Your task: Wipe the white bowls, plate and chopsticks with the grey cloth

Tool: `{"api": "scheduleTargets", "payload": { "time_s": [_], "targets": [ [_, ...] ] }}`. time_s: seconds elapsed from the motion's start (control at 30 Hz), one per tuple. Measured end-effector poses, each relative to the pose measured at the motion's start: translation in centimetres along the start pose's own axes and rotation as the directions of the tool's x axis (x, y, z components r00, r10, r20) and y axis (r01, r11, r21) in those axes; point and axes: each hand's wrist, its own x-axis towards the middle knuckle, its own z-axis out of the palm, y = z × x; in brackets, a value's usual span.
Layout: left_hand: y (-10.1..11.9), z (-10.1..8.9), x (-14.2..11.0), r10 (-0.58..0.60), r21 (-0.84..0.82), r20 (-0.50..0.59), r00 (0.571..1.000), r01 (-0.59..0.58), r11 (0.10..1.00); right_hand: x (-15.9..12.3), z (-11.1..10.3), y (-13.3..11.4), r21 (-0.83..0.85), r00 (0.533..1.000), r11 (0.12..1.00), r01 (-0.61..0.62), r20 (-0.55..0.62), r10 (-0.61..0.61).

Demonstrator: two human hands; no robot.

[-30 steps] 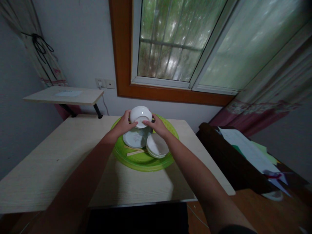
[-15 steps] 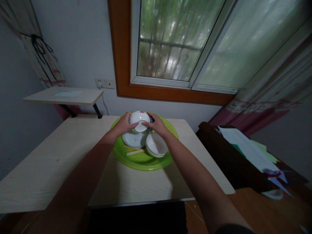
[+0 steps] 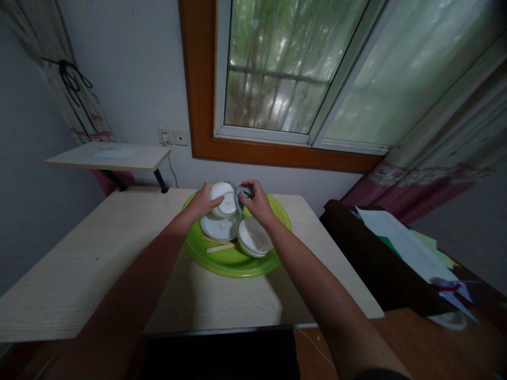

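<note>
A white bowl is tilted with its base toward me, above the far part of a round green basin. My left hand is closed around the bowl's left side. Against its right side lies a grey cloth, and my right hand grips this cloth. Below the held bowl, a white plate rests in the basin. To its right sit stacked white bowls. Light wooden chopsticks lie in front of the plate.
The basin stands on a pale wooden table. A small raised shelf is at the table's back left, near wall sockets. Right of the table, papers lie on a dark brown piece of furniture.
My right hand has come off the bowl's rim and moved slightly right. The grey cloth now shows between hand and bowl. The bowl has turned and tilted in my left hand.
</note>
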Motion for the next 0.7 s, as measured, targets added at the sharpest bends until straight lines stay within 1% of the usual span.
{"api": "scheduleTargets", "payload": {
  "time_s": [0.07,0.13,0.2,0.3,0.37,0.43,0.5,0.57,0.63,0.7],
  "targets": [
    [-0.1,-0.1,0.1,-0.034,-0.017,-0.025,0.999,0.034,0.999,0.1,0.0,-0.1,-0.077,0.997,0.995,0.063,0.052,-0.059],
    [-0.3,-0.3,0.3,-0.052,-0.04,-0.045,0.998,0.05,0.998,0.1,-0.2,-0.3,-0.148,0.984,0.977,0.155,0.111,-0.14],
    [-0.5,-0.3,0.6,-0.066,-0.08,-0.051,0.996,0.062,0.995,0.1,-0.3,-0.4,-0.178,0.968,0.956,0.235,0.137,-0.212],
    [-0.9,-0.3,1.0,-0.105,-0.158,-0.058,0.993,0.095,0.983,0.0,-0.3,-0.8,-0.198,0.946,0.929,0.312,0.16,-0.283],
    [-1.1,-0.3,1.1,-0.125,-0.214,-0.065,0.99,0.109,0.971,-0.1,-0.2,-1.3,-0.241,0.917,0.893,0.379,0.228,-0.328],
    [-1.1,-0.3,1.2,-0.145,-0.295,-0.057,0.988,0.123,0.948,-0.4,0.2,-1.9,-0.3,0.875,0.837,0.457,0.321,-0.362],
    [-0.9,-0.4,1.1,-0.17,-0.418,-0.016,0.985,0.148,0.896,-0.7,0.5,-2.5,-0.353,0.836,0.778,0.52,0.398,-0.378],
    [-0.4,-0.5,0.9,-0.187,-0.548,0.055,0.981,0.186,0.815,-1.1,0.9,-3.1,-0.392,0.81,0.731,0.559,0.447,-0.379],
    [0.1,-0.6,0.7,-0.166,-0.646,0.128,0.978,0.209,0.734,-1.4,1.0,-3.5,-0.407,0.784,0.694,0.594,0.485,-0.386],
    [0.4,-0.7,0.6,-0.126,-0.717,0.177,0.976,0.216,0.663,-1.6,1.1,-3.9,-0.394,0.753,0.668,0.631,0.518,-0.405]
  ]
}}
